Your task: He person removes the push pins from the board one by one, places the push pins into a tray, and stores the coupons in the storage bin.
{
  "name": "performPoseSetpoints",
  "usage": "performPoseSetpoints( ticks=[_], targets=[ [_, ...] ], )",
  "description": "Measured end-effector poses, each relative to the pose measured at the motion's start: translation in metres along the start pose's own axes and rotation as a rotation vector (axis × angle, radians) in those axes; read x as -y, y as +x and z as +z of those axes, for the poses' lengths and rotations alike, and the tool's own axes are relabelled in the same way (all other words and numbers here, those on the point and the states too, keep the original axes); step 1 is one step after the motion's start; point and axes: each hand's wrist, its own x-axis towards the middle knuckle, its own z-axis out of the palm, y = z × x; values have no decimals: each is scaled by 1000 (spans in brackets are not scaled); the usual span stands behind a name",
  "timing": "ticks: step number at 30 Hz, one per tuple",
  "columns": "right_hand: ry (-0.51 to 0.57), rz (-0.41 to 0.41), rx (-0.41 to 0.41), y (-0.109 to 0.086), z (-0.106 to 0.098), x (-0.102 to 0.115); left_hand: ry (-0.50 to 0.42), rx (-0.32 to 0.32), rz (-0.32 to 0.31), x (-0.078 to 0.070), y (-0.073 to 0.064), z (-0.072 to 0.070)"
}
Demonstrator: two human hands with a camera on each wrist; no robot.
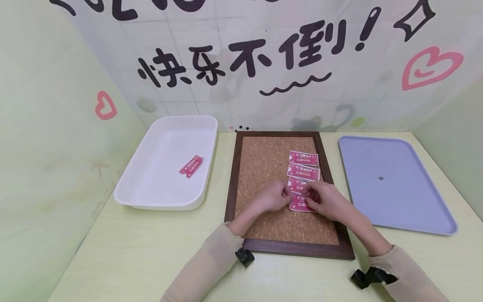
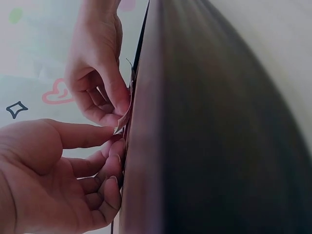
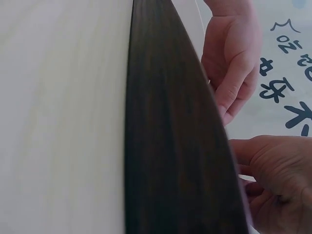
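Note:
A red paper coupon (image 1: 300,204) lies lowest in a column on a brown-framed corkboard (image 1: 260,159). My left hand (image 1: 272,196) pinches its left edge between thumb and forefinger. At the coupon's right side, my right hand (image 1: 327,200) holds it with thumb and curled fingers. From the left wrist, the paper (image 2: 126,114) shows bent slightly off the board between both hands. Directly above it are three more coupons (image 1: 303,172), small shiny pins showing at their upper middles. In the right wrist view the board's dark frame (image 3: 170,122) hides the coupons and some fingertips.
Left of the board stands a white plastic basin (image 1: 158,167) with one coupon (image 1: 191,166) inside. A shallow blue-grey tray (image 1: 396,197) lies to the right, bearing a small metallic piece (image 1: 381,178). Behind everything rises a printed wall sheet (image 1: 241,96).

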Motion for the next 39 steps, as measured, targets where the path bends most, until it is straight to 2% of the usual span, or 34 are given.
performPoseSetpoints(
  ticks=[23, 30, 39],
  targets=[
    [25, -11, -34, -1, 1, -5, -8, -25, 32, 5, 2, 2],
    [34, -9, -43, -2, 0, -6, -19, -15, 14, 6, 3, 2],
    [48, 0, -39, -2, -2, -6, -12, -20, 29, 6, 2, 2]
  ],
)
